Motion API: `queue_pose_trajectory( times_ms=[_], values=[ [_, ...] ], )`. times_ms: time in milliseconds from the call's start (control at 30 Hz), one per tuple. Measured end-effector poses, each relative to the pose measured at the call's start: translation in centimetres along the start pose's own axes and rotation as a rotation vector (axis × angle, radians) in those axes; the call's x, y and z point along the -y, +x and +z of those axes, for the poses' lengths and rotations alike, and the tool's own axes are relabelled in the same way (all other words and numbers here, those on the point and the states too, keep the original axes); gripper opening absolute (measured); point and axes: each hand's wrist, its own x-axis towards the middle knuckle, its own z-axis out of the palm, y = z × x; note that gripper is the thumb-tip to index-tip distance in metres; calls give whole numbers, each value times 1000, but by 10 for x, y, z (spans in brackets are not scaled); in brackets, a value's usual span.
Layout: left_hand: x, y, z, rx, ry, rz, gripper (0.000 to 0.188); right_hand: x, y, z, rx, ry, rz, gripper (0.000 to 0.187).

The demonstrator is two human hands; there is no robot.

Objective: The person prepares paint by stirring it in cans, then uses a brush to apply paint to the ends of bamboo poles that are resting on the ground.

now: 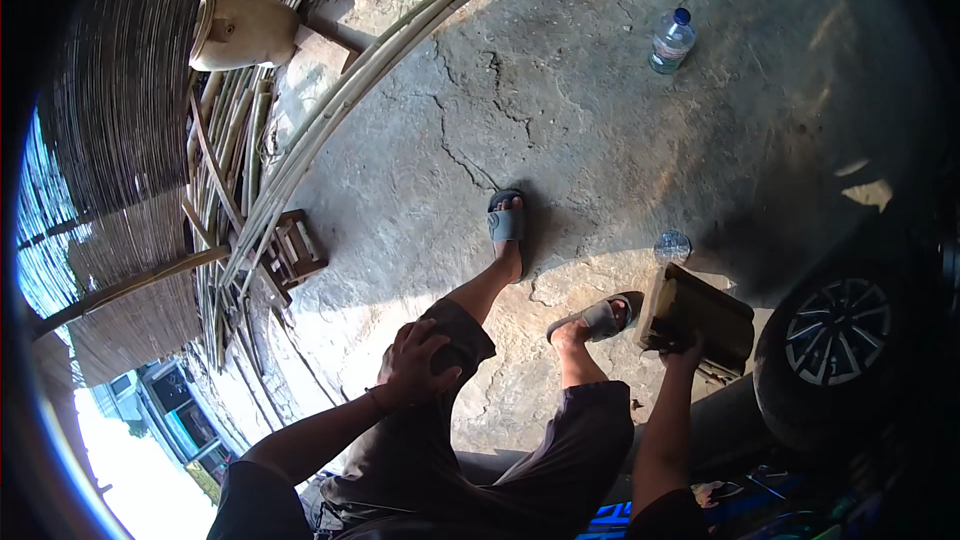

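My left hand point(415, 365) lies over my bent left knee, fingers spread on the dark trouser cloth and holding nothing. Low on the right, my right hand point(683, 352) grips the near edge of a dark, boxy, ridged block point(705, 318) with a paler side; its exact kind is unclear in the shade. The fingers of that hand are partly hidden in shadow against the block. Just beyond the block stands a small, clear round container point(672, 246). My sandalled feet are on the concrete, the right one close to the block.
A car wheel point(838, 330) is at the right. Farther off stands a clear bottle point(672, 40) with a blue cap. Long bamboo poles point(350, 90) curve along the left, near a small wooden stool point(295, 252), a tan jar point(245, 30) and a slatted screen point(120, 90). Cracks mark the concrete floor point(400, 170).
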Motion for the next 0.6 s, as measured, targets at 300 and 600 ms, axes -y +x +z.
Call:
queue_pose_trajectory(
  times_ms=[300,600],
  values=[
    [37,-68,34,64,-236,-354,51,-176,-16,243,27,-829,-293,64],
    [19,-26,3,15,-464,-237,42,-462,-31,343,6,-929,-194,79]
  ],
)
